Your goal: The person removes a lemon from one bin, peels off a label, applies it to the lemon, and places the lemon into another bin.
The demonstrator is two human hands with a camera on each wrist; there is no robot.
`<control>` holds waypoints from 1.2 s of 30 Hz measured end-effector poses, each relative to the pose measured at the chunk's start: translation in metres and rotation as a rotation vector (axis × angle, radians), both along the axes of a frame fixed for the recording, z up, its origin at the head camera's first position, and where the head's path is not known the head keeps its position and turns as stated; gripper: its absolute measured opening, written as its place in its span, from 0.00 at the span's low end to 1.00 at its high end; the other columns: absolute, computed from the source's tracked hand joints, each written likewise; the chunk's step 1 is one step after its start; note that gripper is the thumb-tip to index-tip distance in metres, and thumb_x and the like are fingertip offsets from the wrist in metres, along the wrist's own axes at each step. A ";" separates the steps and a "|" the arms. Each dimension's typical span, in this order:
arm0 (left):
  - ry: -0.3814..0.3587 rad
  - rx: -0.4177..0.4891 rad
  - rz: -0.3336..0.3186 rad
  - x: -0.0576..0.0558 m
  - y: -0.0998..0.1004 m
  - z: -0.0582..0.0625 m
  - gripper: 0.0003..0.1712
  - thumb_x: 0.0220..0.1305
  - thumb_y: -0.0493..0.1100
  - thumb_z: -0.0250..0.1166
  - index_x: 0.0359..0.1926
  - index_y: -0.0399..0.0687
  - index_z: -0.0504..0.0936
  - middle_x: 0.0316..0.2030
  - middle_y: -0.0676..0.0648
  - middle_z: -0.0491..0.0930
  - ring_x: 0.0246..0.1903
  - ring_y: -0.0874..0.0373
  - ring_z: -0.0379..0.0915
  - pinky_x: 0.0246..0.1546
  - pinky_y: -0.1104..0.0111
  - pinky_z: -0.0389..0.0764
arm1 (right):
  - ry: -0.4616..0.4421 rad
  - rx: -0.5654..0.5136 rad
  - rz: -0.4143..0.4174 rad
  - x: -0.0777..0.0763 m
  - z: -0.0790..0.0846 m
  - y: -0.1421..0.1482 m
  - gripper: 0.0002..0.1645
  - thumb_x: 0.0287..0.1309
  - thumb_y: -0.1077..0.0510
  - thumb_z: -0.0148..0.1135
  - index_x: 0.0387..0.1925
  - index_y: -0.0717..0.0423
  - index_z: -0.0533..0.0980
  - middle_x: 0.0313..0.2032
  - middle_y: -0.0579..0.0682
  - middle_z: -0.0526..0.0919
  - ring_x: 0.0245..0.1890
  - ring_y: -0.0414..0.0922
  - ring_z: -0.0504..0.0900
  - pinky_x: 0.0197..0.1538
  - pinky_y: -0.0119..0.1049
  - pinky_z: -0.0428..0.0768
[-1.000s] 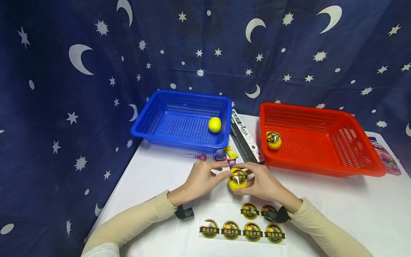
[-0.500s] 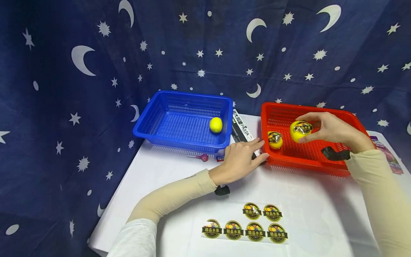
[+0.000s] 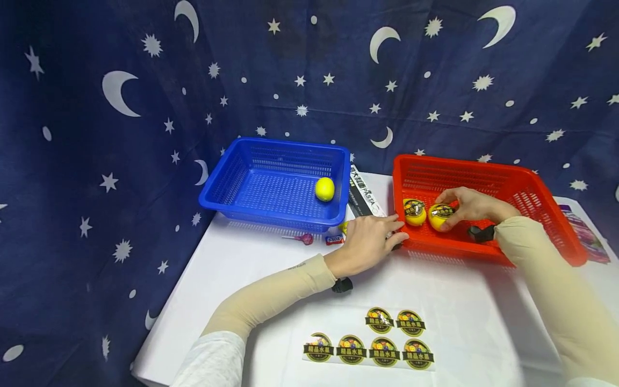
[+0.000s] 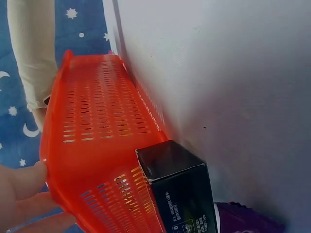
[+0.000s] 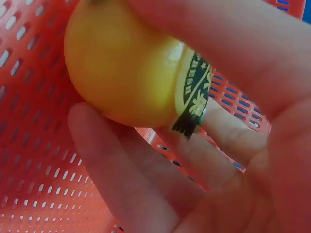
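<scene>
In the head view my right hand (image 3: 471, 207) holds a round yellow fruit (image 3: 438, 219) low inside the red basket (image 3: 483, 244). A black-and-gold label shows on the fruit, and the right wrist view has fingers and thumb around the fruit (image 5: 131, 63). A second labelled yellow fruit (image 3: 415, 213) lies beside it at the basket's left end. My left hand (image 3: 365, 242) touches the rim at the near left corner of the red basket; its thumb and fairly straight fingers reach the rim (image 4: 44, 145) in the left wrist view.
A blue basket (image 3: 271, 212) with one unlabelled yellow fruit (image 3: 324, 189) stands left. Between the baskets lies a pasta box (image 3: 365, 193). A lollipop (image 3: 304, 238) and small wrapped sweets (image 3: 334, 239) sit in front. A label sheet (image 3: 358, 322) lies near the front, a printed packet (image 3: 582, 231) far right.
My right hand carried the labelled fruit from the table's middle into the red basket, lowering it beside the other fruit. My left hand left that fruit and moved right to the basket's rim.
</scene>
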State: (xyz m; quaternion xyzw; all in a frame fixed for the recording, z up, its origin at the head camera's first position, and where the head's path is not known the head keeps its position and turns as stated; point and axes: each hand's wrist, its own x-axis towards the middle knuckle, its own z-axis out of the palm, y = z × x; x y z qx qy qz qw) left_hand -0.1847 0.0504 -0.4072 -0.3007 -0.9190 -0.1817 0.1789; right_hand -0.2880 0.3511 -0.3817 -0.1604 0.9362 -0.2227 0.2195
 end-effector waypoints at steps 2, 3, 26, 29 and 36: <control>0.006 0.000 -0.003 0.000 0.000 0.000 0.21 0.70 0.63 0.62 0.56 0.62 0.88 0.58 0.60 0.85 0.48 0.61 0.88 0.21 0.74 0.73 | 0.010 -0.004 0.004 0.000 0.000 -0.001 0.42 0.42 0.55 0.85 0.56 0.68 0.74 0.59 0.73 0.77 0.60 0.68 0.74 0.61 0.66 0.72; 0.007 -0.002 -0.004 0.000 0.000 0.000 0.21 0.70 0.63 0.62 0.56 0.62 0.88 0.58 0.59 0.84 0.48 0.61 0.88 0.21 0.74 0.73 | 0.012 -0.007 0.006 0.001 0.000 -0.001 0.42 0.41 0.56 0.85 0.56 0.68 0.74 0.58 0.73 0.77 0.61 0.68 0.74 0.62 0.66 0.72; -0.120 -0.037 0.035 -0.052 -0.086 0.071 0.22 0.66 0.60 0.68 0.55 0.58 0.88 0.55 0.54 0.87 0.51 0.52 0.84 0.38 0.61 0.83 | 0.475 -0.175 -0.087 0.063 0.056 -0.063 0.44 0.57 0.50 0.77 0.70 0.60 0.68 0.66 0.65 0.76 0.64 0.64 0.75 0.64 0.64 0.71; -0.204 -0.087 0.140 -0.082 -0.111 0.082 0.24 0.64 0.61 0.69 0.57 0.58 0.87 0.57 0.52 0.87 0.51 0.49 0.83 0.40 0.56 0.83 | 0.624 -0.256 0.004 0.078 0.045 -0.107 0.39 0.56 0.53 0.77 0.66 0.59 0.73 0.62 0.61 0.81 0.60 0.59 0.80 0.62 0.59 0.74; -0.487 -0.270 0.138 -0.143 -0.139 0.079 0.35 0.63 0.61 0.71 0.68 0.54 0.79 0.67 0.49 0.79 0.68 0.47 0.73 0.68 0.49 0.72 | 0.599 -0.271 0.165 0.087 0.008 -0.178 0.33 0.65 0.46 0.68 0.68 0.52 0.75 0.67 0.60 0.77 0.65 0.58 0.79 0.66 0.60 0.74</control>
